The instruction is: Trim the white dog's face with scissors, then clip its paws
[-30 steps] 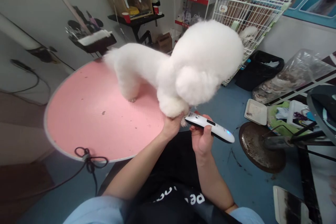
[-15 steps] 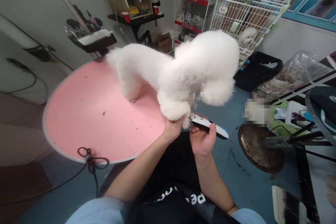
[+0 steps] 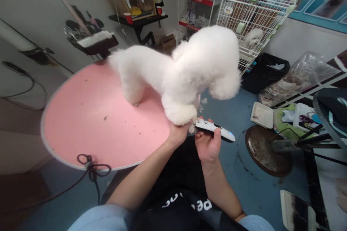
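A fluffy white dog (image 3: 151, 61) stands on the round pink grooming table (image 3: 89, 122), its head to the right and turned away. My left hand (image 3: 179, 133) is closed around the lower part of a front leg at the table's edge; the fur hides most of its fingers. In my right hand (image 3: 208, 144) is a white and black hair clipper (image 3: 215, 129) with a small blue light near its end. The clipper's head points left, close to the paw (image 3: 192, 128) beside my left hand. Whether the blade touches the paw I cannot tell.
A black cord (image 3: 92, 168) is knotted at the table's near edge. A tool holder (image 3: 94, 41) stands behind the table on the left. To the right are a wire cage (image 3: 255, 18) with another white dog, a black bin bag (image 3: 264, 72) and a rusty round stool base (image 3: 268, 151).
The dog's head has shifted slightly left and up. My right hand has tilted the clipper a little, showing more of its white top. My left hand keeps its hold.
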Motion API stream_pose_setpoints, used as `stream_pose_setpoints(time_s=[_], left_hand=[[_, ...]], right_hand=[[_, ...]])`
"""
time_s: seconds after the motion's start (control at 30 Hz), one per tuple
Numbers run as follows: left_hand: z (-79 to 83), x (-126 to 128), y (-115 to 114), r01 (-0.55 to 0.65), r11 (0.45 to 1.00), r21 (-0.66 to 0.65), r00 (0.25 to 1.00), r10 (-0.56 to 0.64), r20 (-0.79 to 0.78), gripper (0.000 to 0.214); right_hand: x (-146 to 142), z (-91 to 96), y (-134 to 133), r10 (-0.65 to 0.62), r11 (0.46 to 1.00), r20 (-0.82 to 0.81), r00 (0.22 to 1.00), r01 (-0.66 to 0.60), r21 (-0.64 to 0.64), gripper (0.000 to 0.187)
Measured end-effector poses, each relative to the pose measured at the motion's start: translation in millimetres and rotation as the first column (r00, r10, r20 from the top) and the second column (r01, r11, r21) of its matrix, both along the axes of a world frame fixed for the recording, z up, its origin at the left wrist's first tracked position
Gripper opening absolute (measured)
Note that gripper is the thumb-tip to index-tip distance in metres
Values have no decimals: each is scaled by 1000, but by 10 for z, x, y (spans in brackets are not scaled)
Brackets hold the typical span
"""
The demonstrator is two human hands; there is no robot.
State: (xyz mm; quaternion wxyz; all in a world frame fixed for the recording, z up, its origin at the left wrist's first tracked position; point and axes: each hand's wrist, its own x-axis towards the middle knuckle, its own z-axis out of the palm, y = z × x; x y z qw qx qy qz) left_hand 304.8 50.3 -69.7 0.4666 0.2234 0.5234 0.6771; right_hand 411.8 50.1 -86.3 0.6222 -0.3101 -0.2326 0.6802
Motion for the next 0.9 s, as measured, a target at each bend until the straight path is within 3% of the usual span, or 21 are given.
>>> stream_pose_setpoints(time_s=[0.17, 0.3, 0.47, 0.67, 0.9], left_hand=[[14, 11, 16, -73, 997, -4, 997, 73, -19, 78], [-4, 5, 20, -75, 997, -27, 994, 72, -76, 84], [15, -14, 26, -47, 999, 12, 995, 48, -89, 77], [39, -50, 32, 29, 999, 32, 997, -27, -74, 65], [11, -60, 60, 28, 998, 59, 997, -24, -68, 68]], right_hand=[[15, 37, -55, -127, 988, -58, 990, 122, -94, 31], [-17, 112, -89, -129, 989, -22, 991, 127, -73, 34], [-56, 184, -77, -86, 995, -49, 995, 83, -51, 39], [28, 46, -119, -198, 979, -52, 979, 194, -65, 32], [73, -51, -192, -197, 980, 34, 980, 195, 42, 34]])
